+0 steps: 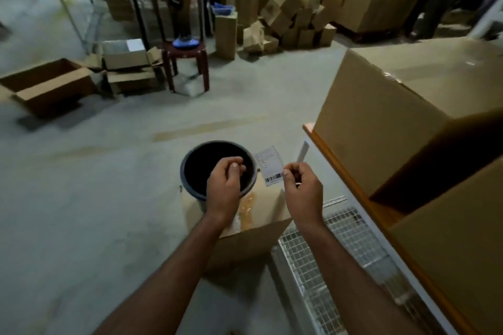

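A label is pinched by the right hand; over a bucket the left hand is curled, and its grip's state cannot be told.

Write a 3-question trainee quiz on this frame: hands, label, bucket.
1. Multiple choice: what does the right hand pinch?
A) a barcode label
B) a roll of tape
C) a knife
2. True or false: the left hand is above the open mouth of the bucket.
3. Fill in: the bucket stands right next to a ____ box.

Key: 1 A; 2 true; 3 cardboard.
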A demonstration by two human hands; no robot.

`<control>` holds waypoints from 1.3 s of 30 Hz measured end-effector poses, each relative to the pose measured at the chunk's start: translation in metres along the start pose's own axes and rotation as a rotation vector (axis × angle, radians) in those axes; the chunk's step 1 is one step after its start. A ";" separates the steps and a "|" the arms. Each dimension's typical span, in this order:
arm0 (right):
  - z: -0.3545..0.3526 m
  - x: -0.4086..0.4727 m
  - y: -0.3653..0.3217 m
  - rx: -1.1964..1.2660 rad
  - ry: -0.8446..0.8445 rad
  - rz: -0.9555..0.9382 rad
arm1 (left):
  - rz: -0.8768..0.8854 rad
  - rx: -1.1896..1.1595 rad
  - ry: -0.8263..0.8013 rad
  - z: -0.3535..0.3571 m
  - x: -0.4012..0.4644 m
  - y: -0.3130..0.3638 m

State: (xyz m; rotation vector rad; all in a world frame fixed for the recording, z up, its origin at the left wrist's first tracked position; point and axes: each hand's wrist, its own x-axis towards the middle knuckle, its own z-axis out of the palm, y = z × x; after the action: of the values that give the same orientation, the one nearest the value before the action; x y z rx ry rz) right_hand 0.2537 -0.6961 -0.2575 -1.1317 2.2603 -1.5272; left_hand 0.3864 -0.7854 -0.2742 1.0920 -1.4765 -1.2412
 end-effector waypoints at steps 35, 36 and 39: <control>0.190 0.038 0.096 -0.349 -0.452 0.080 | -0.382 0.117 0.062 -0.034 0.060 -0.131; 0.191 0.038 0.096 -0.354 -0.453 0.075 | -0.382 0.117 0.060 -0.034 0.058 -0.132; 0.193 0.036 0.095 -0.350 -0.455 0.077 | -0.383 0.121 0.048 -0.034 0.055 -0.132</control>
State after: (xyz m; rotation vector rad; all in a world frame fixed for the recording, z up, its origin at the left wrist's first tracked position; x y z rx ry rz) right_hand 0.2858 -0.8408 -0.4172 -1.2986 2.2531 -0.7563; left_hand 0.4178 -0.8603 -0.3964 1.5279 -1.3594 -1.3854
